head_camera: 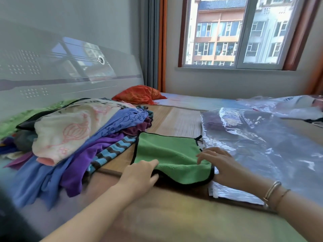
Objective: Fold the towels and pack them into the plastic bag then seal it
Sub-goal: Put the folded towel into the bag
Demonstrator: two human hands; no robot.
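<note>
Green towel (167,154) lies half-folded beside the bag (262,145). Your left hand (139,173) pinches its edge; right hand (220,163) presses flat, fingers spread. Align corners before creasing.

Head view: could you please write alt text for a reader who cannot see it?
Two bare hands work a green towel on a bed mat: the left hand grips its near edge, the right hand lies flat on its right side. A pile of unfolded towels lies to the left, a clear plastic bag to the right.
</note>
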